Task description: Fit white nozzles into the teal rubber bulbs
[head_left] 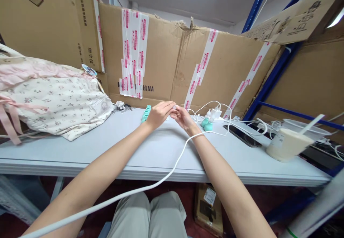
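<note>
Cardboard panels (161, 62) are standing behind a grey table (104, 155), where a flowered bag (59, 98) is slumping at the left end. One white cable (161, 183) is crossing both forearms. Toward the right, a cup (287, 144) is standing near a phone (245, 136). The left hand (161, 113) and right hand (183, 118) are meeting over the table's middle. Green rings (145, 115) are sitting just beside the left hand. Smallest, a pale thing (174, 107) is showing between the fingertips: the right hand seems to be pinching it; the left is touching it, but whether it is gripping, I cannot tell. Close two-handed handling appears to be under way, probably calling next for a light, steady pinch.
</note>
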Demonstrator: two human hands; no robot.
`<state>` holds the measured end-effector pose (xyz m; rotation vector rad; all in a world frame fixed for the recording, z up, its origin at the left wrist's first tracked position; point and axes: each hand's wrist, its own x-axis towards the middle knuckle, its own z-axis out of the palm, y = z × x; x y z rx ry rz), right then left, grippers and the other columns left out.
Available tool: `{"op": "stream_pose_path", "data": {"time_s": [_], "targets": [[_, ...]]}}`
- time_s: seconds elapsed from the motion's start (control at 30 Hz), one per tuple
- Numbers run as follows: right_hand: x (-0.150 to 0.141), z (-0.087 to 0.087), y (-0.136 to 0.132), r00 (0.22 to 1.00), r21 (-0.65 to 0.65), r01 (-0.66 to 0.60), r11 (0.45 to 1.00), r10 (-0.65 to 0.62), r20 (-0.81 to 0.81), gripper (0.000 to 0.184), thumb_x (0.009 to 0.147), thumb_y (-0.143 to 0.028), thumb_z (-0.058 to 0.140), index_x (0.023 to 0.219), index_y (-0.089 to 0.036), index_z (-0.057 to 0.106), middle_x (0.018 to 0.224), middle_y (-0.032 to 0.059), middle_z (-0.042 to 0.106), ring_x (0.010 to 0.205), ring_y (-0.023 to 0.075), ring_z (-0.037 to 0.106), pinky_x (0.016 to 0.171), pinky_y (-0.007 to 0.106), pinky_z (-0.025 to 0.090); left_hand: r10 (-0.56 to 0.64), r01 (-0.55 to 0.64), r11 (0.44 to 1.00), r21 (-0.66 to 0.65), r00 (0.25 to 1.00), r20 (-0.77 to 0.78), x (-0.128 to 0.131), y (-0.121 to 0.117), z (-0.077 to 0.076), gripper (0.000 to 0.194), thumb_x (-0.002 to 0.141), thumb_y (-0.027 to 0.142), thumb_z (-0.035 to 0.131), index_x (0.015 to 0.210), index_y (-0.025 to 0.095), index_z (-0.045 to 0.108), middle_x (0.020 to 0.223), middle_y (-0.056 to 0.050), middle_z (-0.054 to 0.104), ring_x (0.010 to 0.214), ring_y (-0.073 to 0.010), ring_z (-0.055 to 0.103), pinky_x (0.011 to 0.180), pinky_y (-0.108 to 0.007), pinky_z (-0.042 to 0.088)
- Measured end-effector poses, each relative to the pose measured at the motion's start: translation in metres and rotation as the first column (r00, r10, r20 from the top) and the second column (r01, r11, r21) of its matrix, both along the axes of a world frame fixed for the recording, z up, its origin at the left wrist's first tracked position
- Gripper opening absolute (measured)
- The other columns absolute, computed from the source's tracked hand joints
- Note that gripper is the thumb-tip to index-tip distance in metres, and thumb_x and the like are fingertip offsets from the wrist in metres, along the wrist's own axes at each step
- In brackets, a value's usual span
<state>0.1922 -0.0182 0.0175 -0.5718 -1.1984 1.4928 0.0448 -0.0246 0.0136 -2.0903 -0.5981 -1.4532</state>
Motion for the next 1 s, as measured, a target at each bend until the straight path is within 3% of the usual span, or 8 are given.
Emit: {"op": "stream_pose_path", "data": {"time_s": [0.5,0.73,0.83,0.9,1.0], "targets": [[-0.002,-0.003,0.006,1.000,0.080,0.004,0.997,-0.006,0.015,0.016,0.072,-0.031,0.069,0.074,-0.017,0.061,0.061,-0.0038,0.066,0.060,0.0076,0.066,0.061,0.014,0.055,-0.027,0.032,0.992,-0.119,0.999,0.042,-0.001,0.003,-0.001,0.024,0.090,0.028,0.047,0.102,0.015,0.064,0.101,-0.009,0.069,0.095,-0.0172,0.063,0.086,-0.032,0.048],[-0.001,-0.008,0.006,0.990,0.058,0.028,0.998,-0.036,0.136,0.017,0.077,-0.034,0.065,0.083,-0.018,0.064,0.078,0.0008,0.071,0.074,0.0108,0.068,0.076,0.024,0.056,0.030,-0.051,0.960,-0.274,0.996,-0.081,-0.006,0.008,-0.002,0.024,0.088,0.024,0.049,0.105,0.016,0.064,0.105,-0.008,0.067,0.099,-0.0187,0.059,0.086,-0.032,0.047],[0.004,-0.008,0.007,0.973,0.083,0.017,0.996,-0.036,0.229,0.019,0.079,-0.036,0.063,0.090,-0.020,0.065,0.092,0.0028,0.072,0.082,0.0134,0.068,0.077,0.029,0.056,0.091,-0.135,0.924,-0.358,0.986,-0.137,-0.008,0.008,0.002,0.025,0.087,0.028,0.051,0.105,0.018,0.064,0.107,-0.008,0.066,0.100,-0.0196,0.057,0.084,-0.030,0.046],[0.010,-0.009,0.011,0.938,0.120,0.072,0.990,-0.108,0.331,0.022,0.080,-0.037,0.061,0.096,-0.022,0.065,0.099,0.0035,0.071,0.086,0.0146,0.067,0.075,0.030,0.056,0.195,-0.219,0.877,-0.428,0.976,-0.100,-0.013,0.009,0.005,0.029,0.088,0.037,0.048,0.102,0.018,0.066,0.106,-0.009,0.066,0.102,-0.0212,0.056,0.085,-0.031,0.044],[0.022,-0.016,0.023,0.774,0.218,0.257,0.941,-0.336,0.537,0.025,0.080,-0.038,0.060,0.098,-0.021,0.066,0.104,0.0048,0.069,0.085,0.0159,0.067,0.071,0.029,0.054,0.425,-0.331,0.757,-0.563,0.904,0.041,-0.028,0.013,0.011,0.048,0.091,0.050,0.033,0.095,0.016,0.067,0.100,-0.011,0.066,0.101,-0.0240,0.056,0.088,-0.034,0.041]]}}
